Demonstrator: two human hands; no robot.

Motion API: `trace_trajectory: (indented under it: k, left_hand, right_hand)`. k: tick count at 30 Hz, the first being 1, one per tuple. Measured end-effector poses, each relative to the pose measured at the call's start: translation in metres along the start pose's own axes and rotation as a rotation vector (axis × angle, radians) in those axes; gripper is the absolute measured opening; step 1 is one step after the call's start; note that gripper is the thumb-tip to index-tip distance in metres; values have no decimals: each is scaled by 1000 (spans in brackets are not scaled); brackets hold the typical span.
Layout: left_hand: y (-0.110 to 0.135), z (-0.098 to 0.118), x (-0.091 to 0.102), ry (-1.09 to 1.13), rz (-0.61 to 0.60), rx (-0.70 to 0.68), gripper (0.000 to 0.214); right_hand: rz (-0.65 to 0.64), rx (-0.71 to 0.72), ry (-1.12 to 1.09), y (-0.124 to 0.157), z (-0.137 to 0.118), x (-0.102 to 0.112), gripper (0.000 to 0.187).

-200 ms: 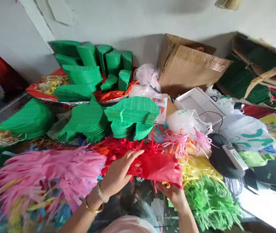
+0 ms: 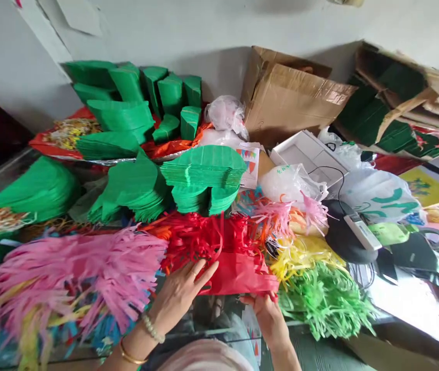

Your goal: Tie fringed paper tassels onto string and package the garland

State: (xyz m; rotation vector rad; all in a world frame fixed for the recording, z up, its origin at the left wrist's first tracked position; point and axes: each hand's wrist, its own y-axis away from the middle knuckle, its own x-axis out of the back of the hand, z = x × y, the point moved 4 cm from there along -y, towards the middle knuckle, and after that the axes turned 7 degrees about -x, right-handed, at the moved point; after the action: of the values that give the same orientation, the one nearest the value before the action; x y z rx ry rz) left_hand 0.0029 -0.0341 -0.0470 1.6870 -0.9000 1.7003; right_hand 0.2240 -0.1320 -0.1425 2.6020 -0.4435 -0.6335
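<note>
A red fringed sheet [image 2: 238,270] lies in front of me, with cut strips along its ends. My left hand [image 2: 179,288], wearing a beaded bracelet and a gold bangle, rests at its left end with the fingers stretched out and apart. At the sheet's lower right corner, my right hand [image 2: 265,312] pinches the near edge between thumb and fingers. Behind the sheet, a heap of red strips [image 2: 192,237] spreads over the table, touching it.
To the left lies a pile of pink fringes [image 2: 76,263]. Green shredded strips [image 2: 323,299] and yellow strips [image 2: 300,257] sit to the right. Stacks of green cut pieces [image 2: 204,170] stand behind. Further back are a cardboard box [image 2: 297,98] and a plastic bag [image 2: 382,196].
Both hands have come down nearer to me, and the red sheet has moved slightly with them, lying flatter. The camera view has shifted a little.
</note>
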Motion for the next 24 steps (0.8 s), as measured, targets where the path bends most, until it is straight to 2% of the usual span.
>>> trace_trajectory:
  k: [3, 6, 8, 11, 14, 16, 18, 21, 24]
  left_hand:
    - [31, 8, -43, -104, -71, 53, 74]
    - [60, 7, -83, -81, -170, 211, 68]
    - [76, 4, -97, 1, -191, 300, 70]
    - [91, 1, -89, 103, -121, 390, 79]
    - [94, 4, -68, 140, -2, 474, 70]
    - [89, 17, -63, 224, 54, 417, 55]
    - [79, 38, -72, 354, 51, 234, 48]
    - [66, 64, -99, 421, -6, -17, 61]
    - [59, 66, -121, 339, -25, -47, 72]
  right_hand:
    - [183, -90, -76, 1, 41, 8, 43]
    - [335, -160, -109, 2, 78, 15, 49]
    - [353, -167, -113, 3, 93, 15, 54]
    - [317, -177, -103, 7, 101, 10, 54]
    - [274, -199, -77, 9, 101, 2, 49]
    - [260, -222, -66, 9, 101, -3, 42]
    - [254, -248, -66, 8, 100, -7, 39]
    - [241, -286, -81, 10, 97, -12, 40]
    - [233, -318, -100, 18, 88, -12, 40]
